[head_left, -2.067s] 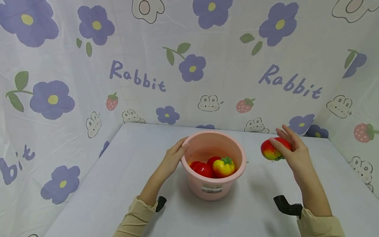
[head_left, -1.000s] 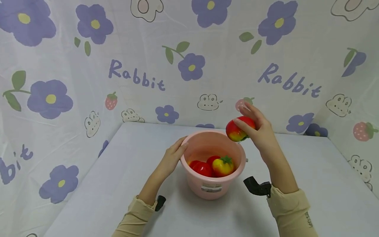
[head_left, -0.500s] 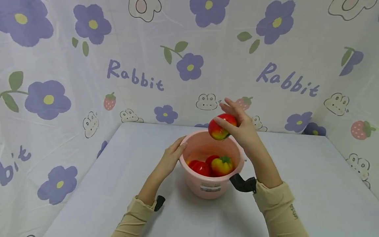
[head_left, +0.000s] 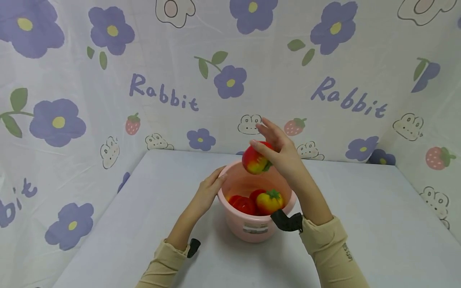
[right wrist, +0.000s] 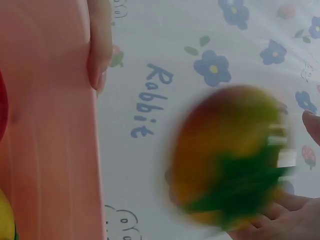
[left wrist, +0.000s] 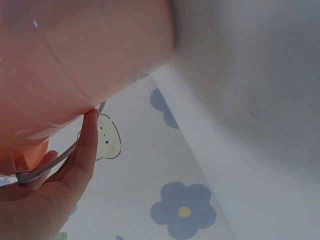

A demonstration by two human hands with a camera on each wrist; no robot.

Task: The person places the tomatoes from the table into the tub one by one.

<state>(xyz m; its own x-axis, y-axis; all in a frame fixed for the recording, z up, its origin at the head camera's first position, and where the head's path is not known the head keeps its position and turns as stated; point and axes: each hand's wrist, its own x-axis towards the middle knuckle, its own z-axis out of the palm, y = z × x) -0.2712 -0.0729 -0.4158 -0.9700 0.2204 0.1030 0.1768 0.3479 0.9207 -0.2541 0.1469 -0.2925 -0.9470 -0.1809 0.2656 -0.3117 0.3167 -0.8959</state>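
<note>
A pink plastic bucket (head_left: 248,232) stands on the table, with several red and yellow tomatoes (head_left: 270,202) inside. My left hand (head_left: 207,194) grips its left rim, thumb over the edge and fingers along the outer wall by the thin handle (left wrist: 65,156). Over the bucket's mouth is another red-yellow tomato (head_left: 255,160) with a green calyx, blurred in the right wrist view. My right hand (head_left: 282,154) is just above and beside it, fingers extended. In the right wrist view a gap shows between the thumb (right wrist: 312,127) and this tomato.
The white tabletop (head_left: 378,224) extends on both sides of the bucket. Behind it hangs a white cloth (head_left: 162,52) printed with purple flowers, rabbits and lettering. Black mounts (head_left: 288,221) sit at both wrists.
My right hand has carried the tomato leftward from the right side to over the bucket. Its fingers have loosened and the tomato sits lower against them. My left hand stays at the rim.
</note>
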